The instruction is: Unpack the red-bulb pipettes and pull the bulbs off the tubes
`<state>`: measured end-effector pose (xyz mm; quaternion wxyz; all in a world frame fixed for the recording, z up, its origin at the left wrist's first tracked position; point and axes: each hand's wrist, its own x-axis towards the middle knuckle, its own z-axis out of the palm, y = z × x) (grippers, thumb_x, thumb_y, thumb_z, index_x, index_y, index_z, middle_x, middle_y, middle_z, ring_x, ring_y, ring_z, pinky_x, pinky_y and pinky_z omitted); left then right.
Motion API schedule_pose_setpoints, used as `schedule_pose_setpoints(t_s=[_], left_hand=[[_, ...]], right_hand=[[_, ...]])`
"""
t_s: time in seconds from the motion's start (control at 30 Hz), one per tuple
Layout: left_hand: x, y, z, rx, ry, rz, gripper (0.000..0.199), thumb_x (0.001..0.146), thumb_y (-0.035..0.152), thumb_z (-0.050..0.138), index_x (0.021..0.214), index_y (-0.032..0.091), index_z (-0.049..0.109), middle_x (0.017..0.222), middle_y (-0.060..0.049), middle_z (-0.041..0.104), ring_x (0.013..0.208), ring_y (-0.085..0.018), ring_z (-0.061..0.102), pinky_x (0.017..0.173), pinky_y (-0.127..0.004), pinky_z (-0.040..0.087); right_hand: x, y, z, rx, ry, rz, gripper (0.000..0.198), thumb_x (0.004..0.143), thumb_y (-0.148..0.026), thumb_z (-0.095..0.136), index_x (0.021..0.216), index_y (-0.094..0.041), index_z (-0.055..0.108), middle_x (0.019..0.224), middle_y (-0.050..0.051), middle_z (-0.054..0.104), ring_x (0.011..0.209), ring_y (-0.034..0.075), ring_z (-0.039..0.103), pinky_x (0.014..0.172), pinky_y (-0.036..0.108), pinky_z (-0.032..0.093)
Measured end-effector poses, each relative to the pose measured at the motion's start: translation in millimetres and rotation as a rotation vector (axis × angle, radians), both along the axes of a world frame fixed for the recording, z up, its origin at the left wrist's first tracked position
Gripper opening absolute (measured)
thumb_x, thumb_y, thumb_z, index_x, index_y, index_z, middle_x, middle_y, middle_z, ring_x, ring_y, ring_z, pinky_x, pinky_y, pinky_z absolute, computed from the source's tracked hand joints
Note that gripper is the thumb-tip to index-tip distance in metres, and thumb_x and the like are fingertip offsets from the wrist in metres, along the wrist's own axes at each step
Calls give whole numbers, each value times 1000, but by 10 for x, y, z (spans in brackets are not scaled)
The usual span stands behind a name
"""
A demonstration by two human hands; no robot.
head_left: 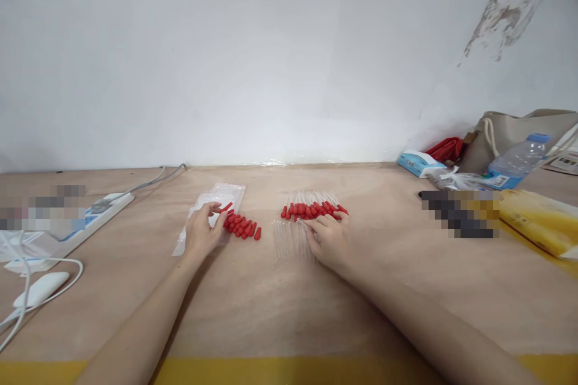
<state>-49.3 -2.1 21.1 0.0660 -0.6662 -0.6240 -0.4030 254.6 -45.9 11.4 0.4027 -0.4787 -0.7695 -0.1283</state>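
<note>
My left hand (pixel 203 231) is closed on a red rubber dropper bulb (pixel 226 207), pinched between thumb and finger. Just right of it lies a loose pile of red bulbs (pixel 241 225). Beneath and behind that hand are clear plastic zip bags (pixel 232 192). At the middle, my right hand (pixel 332 237) bends over a row of thin clear dropper tubes (pixel 286 240), its fingertips pinching the end of one tube. Behind that hand, a row of droppers with red bulbs fitted (pixel 307 210) lies with the clear tubes pointing toward the wall.
To the left stand a white power strip (pixel 97 225) with cables and a white mouse-like object (pixel 41 289). On the right are a blue tissue pack (pixel 419 163), a plastic bottle (pixel 519 159), a grey bag (pixel 478 144) and a yellow pack (pixel 537 222). A wall (pixel 271 72) closes the back.
</note>
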Motion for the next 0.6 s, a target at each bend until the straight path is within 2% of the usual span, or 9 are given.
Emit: schedule_pose_setpoints(t_s=[0.1,0.2,0.33,0.43,0.53,0.6], left_hand=[[-29,16,-52,-62,89,33,18,77,36,49,86,22,58,88,-1,65,83,-21,56,77,-34,38],[-33,7,-73,-62,128,24,20,79,38,47,84,23,61,88,-1,66,86,-22,56,79,-34,36],[2,-23,-60,31,145,47,24,81,39,46,87,23,62,94,-2,66,89,-22,55,80,-34,34],[88,-84,-22,111,179,79,21,81,37,48,87,22,62,92,-3,66,91,-23,54,80,-36,31],[246,-189,32,174,256,26,18,82,34,49,81,22,62,85,-3,65,90,-22,53,86,-39,25],[389,-260,67,183,309,-60,17,83,31,49,77,22,62,82,-3,65,88,-21,53,90,-41,21]], right_hand=[[-118,34,-24,-1,-83,-64,17,78,-17,48,75,-21,64,66,0,62,67,13,50,86,39,21],[-196,39,-78,-16,-149,-88,16,78,-17,48,72,-19,62,66,1,61,68,14,49,86,41,20],[-254,-8,-121,-66,-149,-61,14,78,-24,50,80,-19,63,72,2,62,74,16,48,87,43,19],[-296,-64,-106,-116,-164,-46,23,79,-38,51,80,-18,63,75,5,62,79,19,47,87,43,18],[-328,-102,-57,-132,-161,-24,37,79,-52,47,77,-18,63,76,6,62,80,20,46,88,43,18],[-319,-108,-9,-124,-136,-19,40,81,-53,44,77,-19,64,75,5,62,79,18,46,88,43,17]])
